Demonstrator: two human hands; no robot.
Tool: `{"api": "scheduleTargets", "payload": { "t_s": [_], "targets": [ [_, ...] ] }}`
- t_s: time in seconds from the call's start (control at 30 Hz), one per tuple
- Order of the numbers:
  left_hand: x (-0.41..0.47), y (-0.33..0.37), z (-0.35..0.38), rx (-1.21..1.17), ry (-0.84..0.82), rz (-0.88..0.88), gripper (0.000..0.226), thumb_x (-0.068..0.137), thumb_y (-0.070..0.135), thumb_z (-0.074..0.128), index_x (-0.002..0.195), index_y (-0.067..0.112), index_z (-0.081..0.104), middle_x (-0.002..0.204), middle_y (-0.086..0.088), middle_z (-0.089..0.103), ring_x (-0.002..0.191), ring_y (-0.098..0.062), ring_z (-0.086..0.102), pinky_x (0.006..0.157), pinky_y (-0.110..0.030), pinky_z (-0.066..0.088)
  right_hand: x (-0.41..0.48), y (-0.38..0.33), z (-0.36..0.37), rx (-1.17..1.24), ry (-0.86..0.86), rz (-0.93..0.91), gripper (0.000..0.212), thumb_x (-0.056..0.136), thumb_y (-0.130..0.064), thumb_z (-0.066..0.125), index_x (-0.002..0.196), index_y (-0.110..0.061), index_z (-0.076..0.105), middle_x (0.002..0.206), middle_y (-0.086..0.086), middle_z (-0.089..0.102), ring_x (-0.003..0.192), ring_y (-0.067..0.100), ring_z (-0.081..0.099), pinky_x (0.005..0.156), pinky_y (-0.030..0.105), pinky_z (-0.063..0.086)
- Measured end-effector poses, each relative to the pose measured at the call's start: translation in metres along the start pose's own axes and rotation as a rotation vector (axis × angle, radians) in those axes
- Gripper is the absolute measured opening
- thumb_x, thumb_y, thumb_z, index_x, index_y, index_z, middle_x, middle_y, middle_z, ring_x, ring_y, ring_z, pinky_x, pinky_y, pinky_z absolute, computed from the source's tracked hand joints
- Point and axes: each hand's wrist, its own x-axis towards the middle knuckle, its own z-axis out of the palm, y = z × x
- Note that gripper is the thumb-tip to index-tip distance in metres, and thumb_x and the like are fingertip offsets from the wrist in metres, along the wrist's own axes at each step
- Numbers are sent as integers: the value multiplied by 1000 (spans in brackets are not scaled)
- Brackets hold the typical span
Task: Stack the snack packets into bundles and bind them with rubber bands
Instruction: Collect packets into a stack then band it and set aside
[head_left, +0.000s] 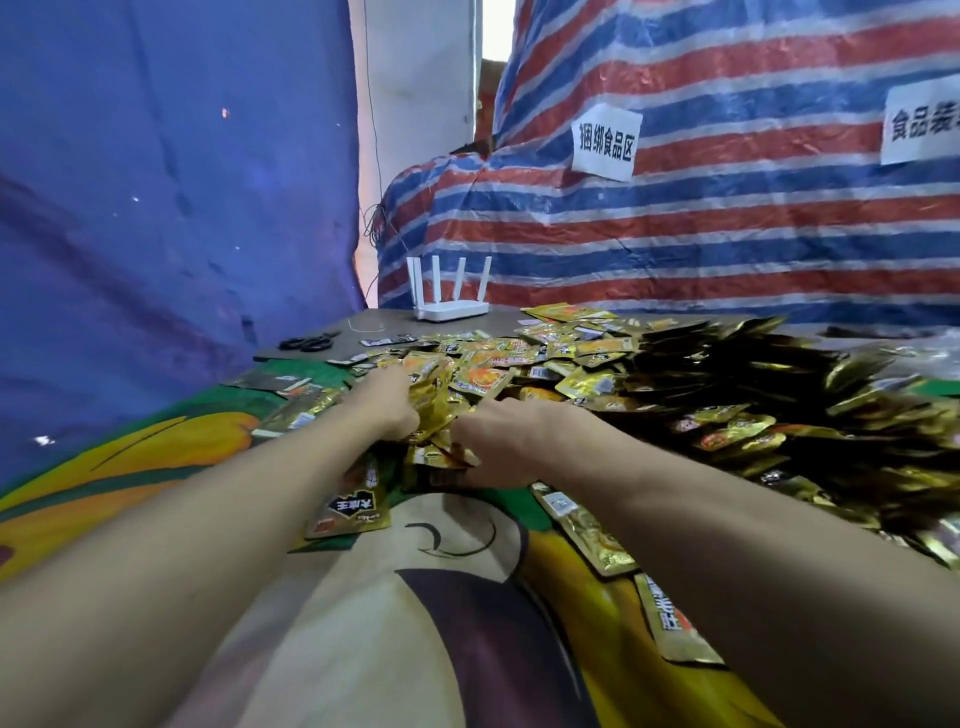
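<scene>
Blue tarp fills the left side and runs off the frame. At roughly 10 o'clock from the hands, black scissors lie on a grey board, dark and kinda smeared. There's a thin pale loop just right of them, too faint to say what it is. A white router stands at 12 o'clock.

Dead centre, the left hand and right hand both clutch a stack of packets between them. The fingers are curled into it, with the fingertips buried in the gold foil so you can't see them. One loose packet lies at 7 o'clock on the cartoon-print cloth, partly under the left forearm.

From 1 to 4 o'clock spreads the big pile of snack packets. The far right goes dark and I can't read the print. Behind it hangs a striped tarp with one paper label, plus a second label chopped off by the edge.
</scene>
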Motion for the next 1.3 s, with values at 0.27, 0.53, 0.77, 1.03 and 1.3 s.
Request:
{"api": "scheduleTargets", "payload": {
  "t_s": [0.27,0.53,0.77,1.03,1.3],
  "targets": [
    [-43,-10,-18,-262,168,-3,35,86,-2,54,117,11,64,106,-12,64,85,-26,53,64,-31,40,-18,-4,-1,59,-15,77,53,86,-7,66,137,-17,58,120,9,63,86,26,58,52,26,42],
    [-56,-2,-14,-1082,463,-270,16,87,6,71,98,7,60,96,-11,68,89,-31,64,64,-32,44,-37,-27,24,288,262,274,32,83,-14,57,105,-24,77,102,5,71,101,30,63,74,32,48],
    [-57,-12,-2,-1584,74,-393,65,74,-8,76,134,-10,50,133,-26,59,125,-42,56,110,-57,42,-44,-32,23,622,45,253,42,89,-45,62,120,-18,52,123,3,61,118,28,56,108,49,38],
    [-64,-22,-8,-1829,-114,-418,13,92,4,56,84,6,66,78,-13,72,71,-31,70,75,-46,56,-44,-36,28,534,115,154,47,93,-54,58,139,-42,55,141,4,46,137,25,40,115,48,31],
    [-69,-23,-10,-1891,-95,-328,15,94,2,51,83,6,62,81,-13,68,75,-31,67,77,-48,56,-51,-37,28,569,80,15,77,77,-74,67,142,-37,48,134,-4,59,123,20,52,106,40,44]
  ]
}}
